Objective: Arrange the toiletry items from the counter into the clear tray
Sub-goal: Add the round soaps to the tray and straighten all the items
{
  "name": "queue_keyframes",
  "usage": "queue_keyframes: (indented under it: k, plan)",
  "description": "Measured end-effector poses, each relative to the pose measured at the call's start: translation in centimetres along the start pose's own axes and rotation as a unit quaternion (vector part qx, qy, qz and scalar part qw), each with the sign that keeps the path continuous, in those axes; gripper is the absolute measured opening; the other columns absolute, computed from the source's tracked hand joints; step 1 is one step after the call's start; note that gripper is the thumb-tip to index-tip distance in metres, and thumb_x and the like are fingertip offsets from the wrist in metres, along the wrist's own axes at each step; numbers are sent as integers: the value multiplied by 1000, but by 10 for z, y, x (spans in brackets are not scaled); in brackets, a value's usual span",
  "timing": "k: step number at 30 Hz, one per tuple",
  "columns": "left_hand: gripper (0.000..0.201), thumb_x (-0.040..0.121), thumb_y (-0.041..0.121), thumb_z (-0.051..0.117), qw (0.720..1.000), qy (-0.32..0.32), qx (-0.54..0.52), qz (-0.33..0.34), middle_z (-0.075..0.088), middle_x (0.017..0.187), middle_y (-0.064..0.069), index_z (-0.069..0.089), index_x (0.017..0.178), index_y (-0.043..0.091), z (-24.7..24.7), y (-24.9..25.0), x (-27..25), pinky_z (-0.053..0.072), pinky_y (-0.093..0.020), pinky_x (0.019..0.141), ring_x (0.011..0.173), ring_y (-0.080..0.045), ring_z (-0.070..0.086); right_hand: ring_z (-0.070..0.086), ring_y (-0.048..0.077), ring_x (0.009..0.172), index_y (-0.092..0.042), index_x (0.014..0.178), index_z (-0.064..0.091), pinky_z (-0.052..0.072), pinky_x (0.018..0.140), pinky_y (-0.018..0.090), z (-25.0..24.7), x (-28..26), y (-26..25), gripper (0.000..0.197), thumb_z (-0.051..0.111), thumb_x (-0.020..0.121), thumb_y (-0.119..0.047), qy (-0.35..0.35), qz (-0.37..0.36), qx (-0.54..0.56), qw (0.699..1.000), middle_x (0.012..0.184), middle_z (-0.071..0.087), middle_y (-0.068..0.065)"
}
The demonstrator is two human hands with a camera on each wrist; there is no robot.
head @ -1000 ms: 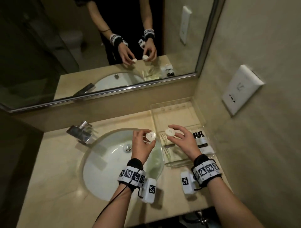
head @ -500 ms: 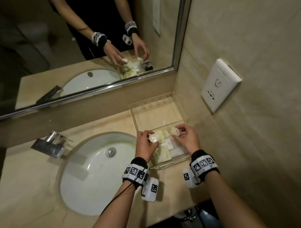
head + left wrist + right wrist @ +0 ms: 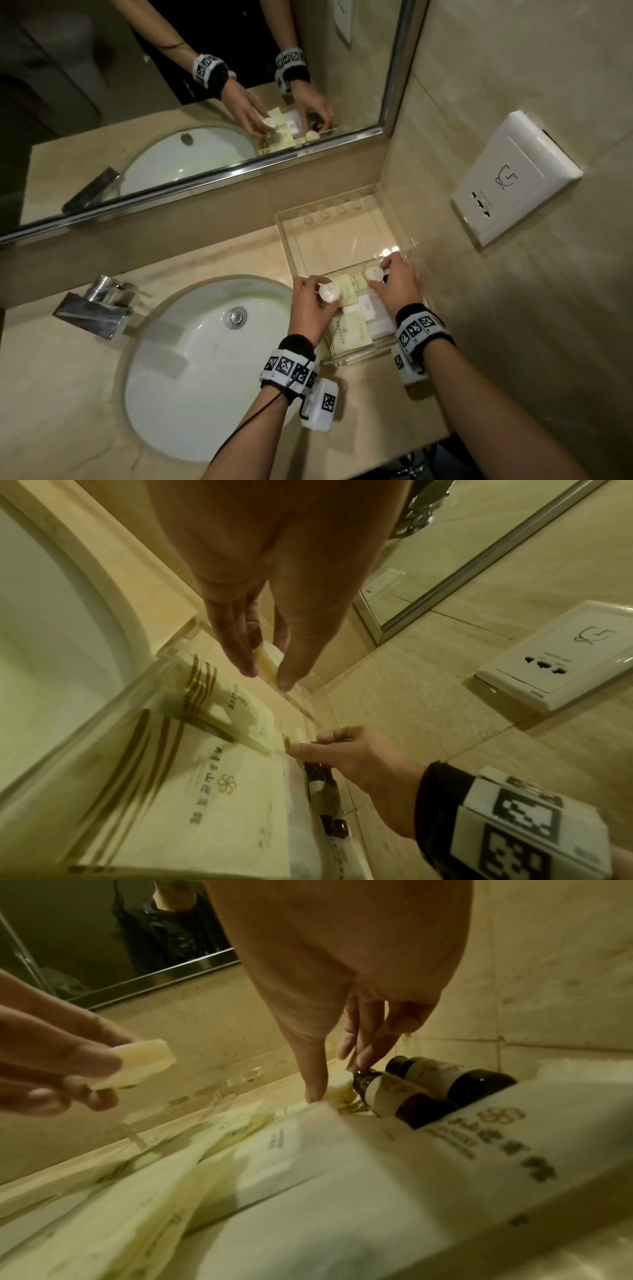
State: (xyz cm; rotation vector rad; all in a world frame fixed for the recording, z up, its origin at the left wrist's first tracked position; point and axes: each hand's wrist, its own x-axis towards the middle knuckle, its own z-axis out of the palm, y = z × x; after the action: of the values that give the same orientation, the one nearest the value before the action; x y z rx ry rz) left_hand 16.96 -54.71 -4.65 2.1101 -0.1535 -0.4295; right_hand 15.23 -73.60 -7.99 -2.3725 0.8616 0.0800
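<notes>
The clear tray (image 3: 346,219) stood on the table (image 3: 68,394), in the corner where the back wall met the side wall, just to the right of the white sink (image 3: 191,359); its far part was bare, and its near part held pale yellow packets (image 3: 349,330), white packets (image 3: 364,306) and two small dark bottles (image 3: 428,1085) that lay on their sides near the right wall of the tray. The left hand (image 3: 313,305) was over the left edge of the tray; its thumb and fingers pinched a small round white soap (image 3: 329,293), which was above the yellow packets and did not touch them as far as the right wrist view showed. The right hand (image 3: 397,286) was lower, inside the near part of the tray; its thumb and fingers were closed on a second round soap (image 3: 374,273), and this soap was down among the packets, just beside the cap of the nearer bottle; it could not be told whether it already rested on the bottom. A steel faucet (image 3: 92,308) stood at the left of the sink; a mirror (image 3: 171,85) ran along the back wall and showed both hands again; a white wall socket (image 3: 513,178) was on the side wall, above the tray.
</notes>
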Motion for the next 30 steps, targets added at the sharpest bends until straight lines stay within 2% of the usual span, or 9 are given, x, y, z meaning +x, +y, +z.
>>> queue_keyframes:
  k: [2,9,13,15,17,20,24,27,30]
  plan:
    - [35,76,9,74,1000,0,-5,-1,43,109,-2,59,108,14,1,1,2,57,-29,79,81,-18,60,50,22,100,-20,96,51,46,94,42,-4,-3,-3,39,82,74,-24,10,-11,-15,1000,99,58,1]
    - [36,76,10,75,1000,0,-8,3,44,110,-4,60,108,15,7,4,5,57,-25,73,76,-20,61,51,20,99,-19,96,50,46,95,40,-9,-7,-4,42,84,72,-23,6,-20,-4,1000,101,58,-1]
    - [35,76,12,76,1000,8,-19,7,44,107,-2,60,107,16,8,6,8,57,-26,71,75,-20,61,59,16,87,-18,92,56,54,82,35,-16,-9,-1,29,80,78,-24,38,-56,72,995,94,63,-3]
    - [35,75,14,77,1000,8,-20,16,43,105,2,60,106,17,11,9,10,59,-31,70,78,-20,61,66,9,78,-15,92,64,58,72,26,-25,-14,-7,20,76,83,-29,-16,-63,182,981,87,69,-4]
    - [36,75,13,77,999,9,-14,28,44,105,3,60,106,16,15,16,12,58,-28,69,76,-19,61,67,-2,72,-13,98,69,54,64,13,-33,-18,-17,23,76,83,-30,-133,-50,260,955,85,72,-5]
    - [36,74,11,77,998,15,-14,64,46,105,3,60,106,14,22,24,18,54,-20,71,78,-13,59,70,3,69,-8,105,69,51,63,14,-34,-17,-20,29,80,80,-19,-214,-23,318,923,88,75,7]
    - [43,74,6,76,997,-8,-10,75,48,106,1,56,111,15,24,22,19,52,-16,71,77,-8,56,71,14,78,-11,102,71,53,64,17,-30,-9,-8,27,81,77,-15,-177,35,340,923,90,76,10]
    - [34,81,10,70,994,-51,63,68,51,111,1,56,112,15,25,10,19,53,-26,85,89,-12,57,70,13,78,-14,96,70,53,66,19,-24,0,0,24,82,75,-16,-107,71,287,949,86,74,3]
    - [29,85,11,65,986,-97,121,62,53,115,0,59,112,15,27,-4,17,48,-33,95,103,-16,54,67,15,77,-11,96,67,52,68,22,-14,2,-1,25,82,75,-13,-77,52,241,966,82,71,2]
